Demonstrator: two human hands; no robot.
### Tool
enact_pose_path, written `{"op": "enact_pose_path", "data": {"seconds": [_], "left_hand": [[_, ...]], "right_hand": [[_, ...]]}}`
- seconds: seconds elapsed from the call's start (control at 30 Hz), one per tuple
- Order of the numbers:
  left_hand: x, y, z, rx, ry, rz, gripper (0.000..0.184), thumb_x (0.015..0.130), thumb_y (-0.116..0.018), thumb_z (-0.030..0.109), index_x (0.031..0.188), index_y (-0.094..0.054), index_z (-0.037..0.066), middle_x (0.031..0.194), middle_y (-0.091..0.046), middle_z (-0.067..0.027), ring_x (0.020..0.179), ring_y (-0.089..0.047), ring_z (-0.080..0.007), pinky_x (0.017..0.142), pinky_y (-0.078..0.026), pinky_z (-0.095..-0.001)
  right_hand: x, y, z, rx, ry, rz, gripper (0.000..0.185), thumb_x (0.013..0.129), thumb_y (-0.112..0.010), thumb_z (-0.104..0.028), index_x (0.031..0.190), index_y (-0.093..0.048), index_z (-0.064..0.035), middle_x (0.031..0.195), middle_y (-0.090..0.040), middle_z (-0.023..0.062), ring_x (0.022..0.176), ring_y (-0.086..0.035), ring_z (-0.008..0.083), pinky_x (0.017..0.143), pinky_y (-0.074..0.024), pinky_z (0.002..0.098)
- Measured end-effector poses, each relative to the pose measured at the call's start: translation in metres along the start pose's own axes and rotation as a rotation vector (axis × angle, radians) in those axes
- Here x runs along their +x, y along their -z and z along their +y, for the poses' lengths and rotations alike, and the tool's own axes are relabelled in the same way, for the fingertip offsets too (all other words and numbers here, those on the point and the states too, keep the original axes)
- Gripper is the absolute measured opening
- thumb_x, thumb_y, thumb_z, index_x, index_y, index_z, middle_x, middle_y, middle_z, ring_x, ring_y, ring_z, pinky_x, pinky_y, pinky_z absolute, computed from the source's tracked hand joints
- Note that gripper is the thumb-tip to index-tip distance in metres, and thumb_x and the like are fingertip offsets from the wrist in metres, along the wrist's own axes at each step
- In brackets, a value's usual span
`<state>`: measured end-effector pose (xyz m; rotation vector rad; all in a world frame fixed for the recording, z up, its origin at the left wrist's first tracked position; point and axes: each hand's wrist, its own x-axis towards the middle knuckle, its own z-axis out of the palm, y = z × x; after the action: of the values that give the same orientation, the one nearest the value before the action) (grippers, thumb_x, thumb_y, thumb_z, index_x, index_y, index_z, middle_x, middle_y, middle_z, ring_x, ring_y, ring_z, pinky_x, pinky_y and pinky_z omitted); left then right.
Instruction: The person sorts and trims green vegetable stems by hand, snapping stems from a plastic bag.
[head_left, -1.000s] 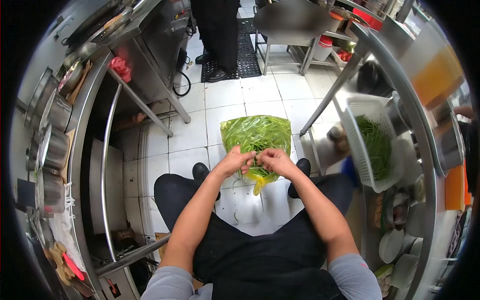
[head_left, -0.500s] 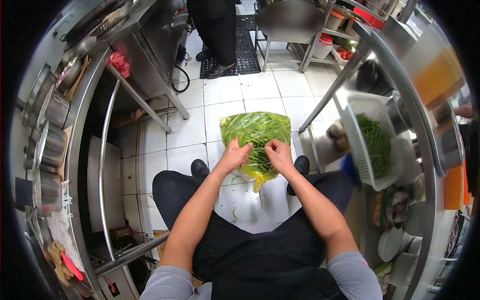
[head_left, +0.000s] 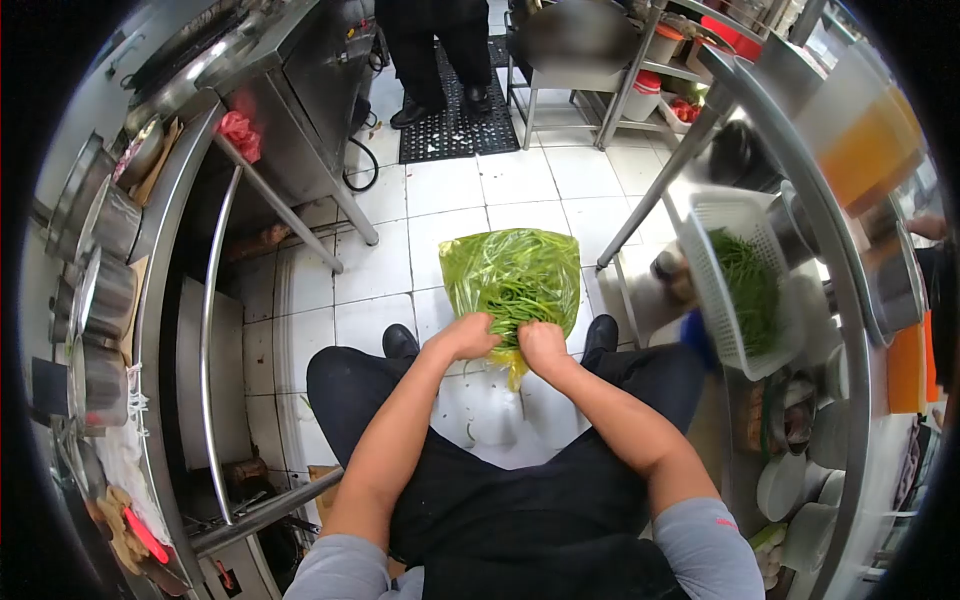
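A yellow-green plastic bag [head_left: 510,258] full of long, thin green vegetables [head_left: 520,296] lies on the tiled floor between my feet. They look like green beans, but I cannot make out the exact kind. My left hand [head_left: 468,337] is closed at the left of the bag's near end, fingers curled in against the green stalks. Closed in a fist, my right hand [head_left: 543,346] grips at the right side of the same bunch. What lies inside both sets of fingers is mostly hidden. A twisted yellow end of the bag [head_left: 513,372] hangs out below the hands.
On my right, a white basket [head_left: 703,270] holding similar greens stands on a metal rack [head_left: 845,240]. Pots [head_left: 103,290] line the left counter. A person in dark trousers [head_left: 430,60] stands ahead on a black rubber mat [head_left: 455,140].
Both hands have moved down toward me to the bag's near end, and the right fingers have closed into a fist. The person ahead has shifted their feet on the mat.
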<state>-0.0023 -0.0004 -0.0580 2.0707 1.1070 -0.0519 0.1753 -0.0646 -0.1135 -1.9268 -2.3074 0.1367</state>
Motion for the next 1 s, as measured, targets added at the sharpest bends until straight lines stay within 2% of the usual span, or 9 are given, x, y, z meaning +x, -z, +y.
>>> {"op": "enact_pose_path", "data": {"seconds": [0.13, 0.2, 0.37, 0.47, 0.73, 0.8, 0.87, 0.97, 1.0], "left_hand": [[-0.003, 0.014, 0.004, -0.326, 0.105, 0.063, 0.031, 0.082, -0.059, 0.018, 0.102, -0.06, -0.006, 0.082, -0.07, -0.0194, 0.055, -0.061, -0.0254, 0.054, -0.05, -0.0385], [-0.003, 0.015, 0.005, -0.541, 0.087, 0.286, 0.028, 0.084, -0.059, 0.018, 0.098, -0.06, -0.006, 0.073, -0.068, -0.0153, 0.055, -0.061, -0.0224, 0.052, -0.049, -0.0358], [-0.002, 0.018, 0.028, -0.839, 0.083, 0.23, 0.02, 0.087, -0.066, 0.019, 0.096, -0.062, 0.002, 0.062, -0.058, -0.0015, 0.043, -0.046, -0.0092, 0.039, -0.037, -0.0277], [-0.003, 0.015, 0.034, -0.918, 0.033, 0.238, 0.023, 0.084, -0.074, 0.02, 0.096, -0.064, 0.002, 0.065, -0.059, -0.0014, 0.046, -0.047, -0.0081, 0.04, -0.036, -0.0261], [-0.005, 0.016, 0.03, -0.726, -0.06, 0.368, 0.013, 0.086, -0.069, 0.017, 0.089, -0.064, 0.005, 0.059, -0.052, 0.004, 0.046, -0.041, -0.0052, 0.041, -0.031, -0.025], [-0.004, 0.016, 0.028, -0.72, -0.072, 0.349, 0.013, 0.086, -0.068, 0.017, 0.089, -0.063, 0.005, 0.059, -0.052, 0.0042, 0.046, -0.041, -0.0055, 0.042, -0.031, -0.025], [-0.004, 0.015, 0.027, -0.715, -0.083, 0.329, 0.013, 0.087, -0.067, 0.017, 0.089, -0.063, 0.005, 0.059, -0.051, 0.0043, 0.046, -0.04, -0.0057, 0.042, -0.031, -0.0251], [-0.009, 0.022, 0.033, -0.688, -0.032, 0.289, 0.015, 0.087, -0.068, 0.018, 0.09, -0.063, 0.004, 0.059, -0.051, 0.0038, 0.046, -0.04, -0.0057, 0.042, -0.031, -0.0255], [-0.012, 0.026, 0.037, -0.668, 0.01, 0.243, 0.017, 0.085, -0.069, 0.017, 0.091, -0.065, 0.002, 0.071, -0.059, -0.0016, 0.061, -0.048, -0.0087, 0.057, -0.039, -0.0284]], "right_hand": [[0.006, 0.038, 0.003, 0.089, -0.136, -0.216, 0.016, 0.074, -0.063, -0.019, 0.076, -0.068, -0.0037, 0.078, -0.069, 0.02, 0.072, -0.069, 0.0325, 0.067, -0.0554, 0.0437], [0.01, 0.056, 0.019, 0.366, -0.144, -0.249, 0.024, 0.072, -0.068, -0.026, 0.079, -0.068, -0.0035, 0.08, -0.069, 0.019, 0.075, -0.068, 0.0332, 0.07, -0.0541, 0.043], [0.016, 0.071, 0.025, 1.119, -0.168, -0.138, 0.009, 0.089, -0.061, -0.009, 0.09, -0.064, -0.0003, 0.073, -0.061, -0.0006, 0.069, -0.059, 0.0061, 0.06, -0.0475, 0.0249], [0.017, 0.076, 0.009, 1.27, -0.227, -0.124, 0.012, 0.091, -0.063, -0.011, 0.09, -0.065, 0.0006, 0.075, -0.063, 0.0007, 0.066, -0.06, 0.0065, 0.06, -0.0484, 0.0244], [0.02, 0.082, 0.012, 0.925, -0.167, -0.074, 0.012, 0.091, -0.064, -0.01, 0.092, -0.066, 0.0014, 0.076, -0.066, 0.0017, 0.066, -0.06, 0.0066, 0.06, -0.0489, 0.0238], [0.023, 0.08, 0.015, 1.391, -0.2, 0.018, 0.014, 0.088, -0.064, -0.01, 0.091, -0.068, 0.0026, 0.071, -0.064, 0.004, 0.067, -0.061, 0.009, 0.061, -0.0491, 0.0264], [0.023, 0.083, 0.02, 1.383, -0.172, -0.023, 0.016, 0.088, -0.063, -0.011, 0.096, -0.067, 0.0028, 0.073, -0.064, 0.0071, 0.065, -0.06, 0.01, 0.062, -0.0486, 0.0276], [0.02, 0.093, 0.018, 0.971, -0.039, -0.025, 0.017, 0.086, -0.063, -0.011, 0.096, -0.065, 0.0024, 0.075, -0.064, 0.0112, 0.063, -0.061, 0.018, 0.062, -0.0488, 0.0316], [0.02, 0.094, 0.016, 0.886, -0.009, 0.029, 0.015, 0.085, -0.063, -0.011, 0.093, -0.064, 0.0023, 0.075, -0.064, 0.0135, 0.063, -0.061, 0.0228, 0.061, -0.0486, 0.0338]]}}
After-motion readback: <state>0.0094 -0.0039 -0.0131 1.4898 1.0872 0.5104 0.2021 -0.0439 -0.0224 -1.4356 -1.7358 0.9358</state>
